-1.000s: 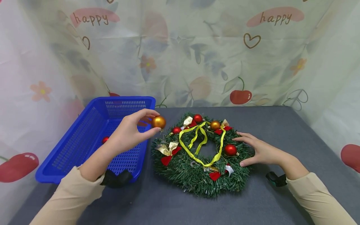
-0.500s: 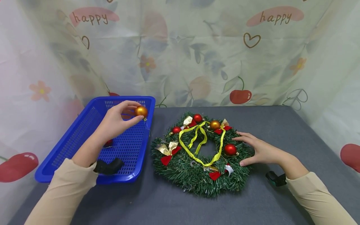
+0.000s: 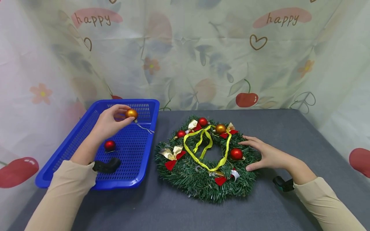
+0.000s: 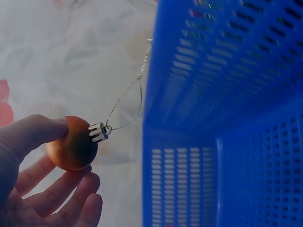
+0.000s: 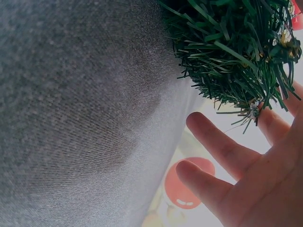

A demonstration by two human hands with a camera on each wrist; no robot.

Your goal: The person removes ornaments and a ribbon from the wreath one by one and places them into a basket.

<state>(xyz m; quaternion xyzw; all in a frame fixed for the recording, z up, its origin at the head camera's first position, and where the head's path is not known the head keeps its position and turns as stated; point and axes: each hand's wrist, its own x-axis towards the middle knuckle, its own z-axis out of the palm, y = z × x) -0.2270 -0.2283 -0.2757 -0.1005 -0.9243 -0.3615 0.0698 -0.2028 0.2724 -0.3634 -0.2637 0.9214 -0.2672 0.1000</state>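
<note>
My left hand (image 3: 111,121) pinches a gold Christmas ball (image 3: 131,114) between thumb and fingers, over the blue plastic basket (image 3: 154,128). In the left wrist view a silver cap and a looped silver string (image 4: 140,90) hang off the ball (image 4: 71,149). A red ball (image 3: 110,145) lies on the basket floor below that hand. At the right, my right hand (image 3: 270,155) rests its spread fingers at the edge of a green tinsel wreath (image 3: 199,186). The wreath bears red balls, a gold ball (image 3: 220,128), red and gold bows and a yellow ribbon (image 3: 208,165).
The basket stands at the left of the grey tabletop (image 3: 289,134), beside the wreath. A printed curtain (image 3: 185,64) hangs behind the table and at both sides. Each wrist wears a black strap with a camera (image 3: 107,165).
My left hand has moved left with the gold ball, from beside the wreath to over the basket. The ball's string and the red ball now show fully. The right hand has stayed put.
</note>
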